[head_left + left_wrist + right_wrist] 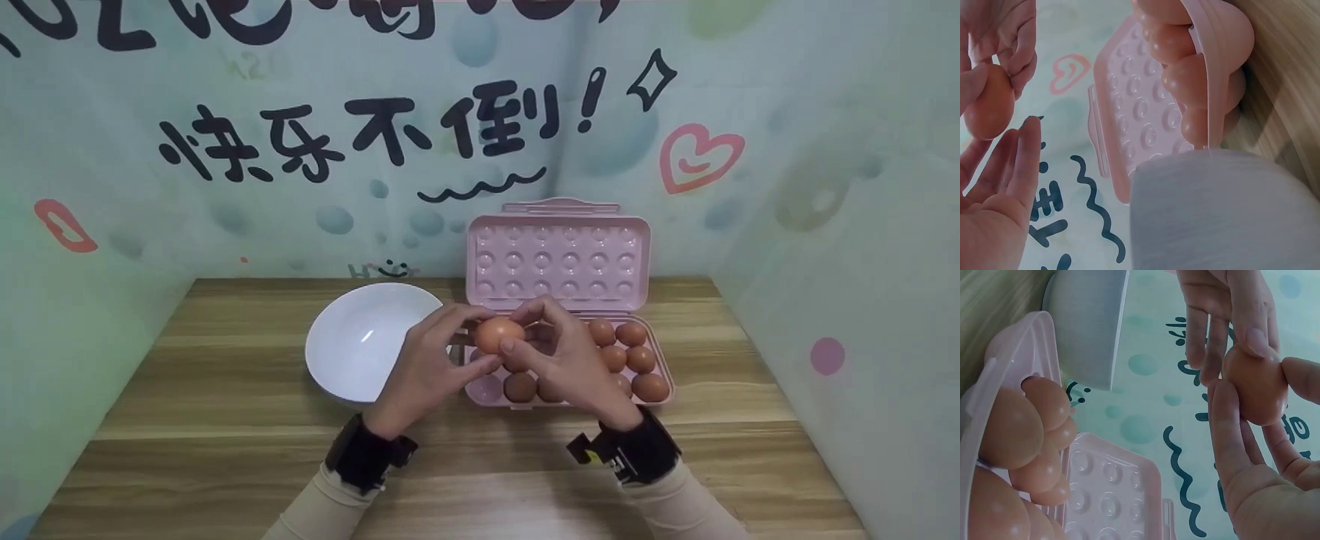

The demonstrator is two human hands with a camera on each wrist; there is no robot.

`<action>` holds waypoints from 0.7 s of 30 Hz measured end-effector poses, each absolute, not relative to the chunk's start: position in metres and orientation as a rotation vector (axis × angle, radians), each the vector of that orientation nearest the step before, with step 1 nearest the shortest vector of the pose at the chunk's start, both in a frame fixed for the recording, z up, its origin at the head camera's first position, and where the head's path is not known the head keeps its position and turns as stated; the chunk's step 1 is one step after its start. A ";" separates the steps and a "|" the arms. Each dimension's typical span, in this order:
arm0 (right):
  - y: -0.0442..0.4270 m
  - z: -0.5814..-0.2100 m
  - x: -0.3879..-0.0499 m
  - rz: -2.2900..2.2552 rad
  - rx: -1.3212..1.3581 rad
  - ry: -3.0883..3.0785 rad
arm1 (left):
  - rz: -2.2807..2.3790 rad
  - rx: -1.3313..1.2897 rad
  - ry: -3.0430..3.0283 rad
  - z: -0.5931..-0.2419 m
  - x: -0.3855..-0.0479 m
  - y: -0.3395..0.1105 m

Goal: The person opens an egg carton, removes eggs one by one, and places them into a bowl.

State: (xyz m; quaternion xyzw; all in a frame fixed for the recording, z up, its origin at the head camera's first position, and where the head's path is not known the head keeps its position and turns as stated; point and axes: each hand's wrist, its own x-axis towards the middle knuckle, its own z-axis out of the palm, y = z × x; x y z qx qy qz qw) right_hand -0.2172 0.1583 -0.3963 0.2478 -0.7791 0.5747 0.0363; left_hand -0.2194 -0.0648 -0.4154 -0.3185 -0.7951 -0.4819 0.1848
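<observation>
A brown egg is held up above the left part of a pink egg box, between both hands. My right hand pinches it, with the thumb on one side and fingertips on the other, as the right wrist view also shows. From the other end my left hand holds the egg with its thumb and forefinger; its other fingers stretch out fairly straight. Several brown eggs sit in the box, some hidden by the right hand. The box's front left cup has no egg in it. Its lid stands open.
A white bowl stands left of the egg box, partly behind the left hand; the part of its inside that shows holds nothing. Both stand on a wooden table. A printed backdrop closes off the back and sides.
</observation>
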 end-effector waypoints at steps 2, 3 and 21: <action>0.157 -0.397 -0.217 1.755 0.776 -2.390 | -1.373 -0.902 -2.228 -0.415 -0.219 -0.065; 0.156 -0.397 -0.216 1.751 0.780 -2.388 | -1.377 -0.904 -2.225 -0.415 -0.218 -0.065; 0.179 -0.386 -0.222 1.355 0.877 -2.422 | -1.177 -0.656 -2.412 -0.394 -0.223 -0.118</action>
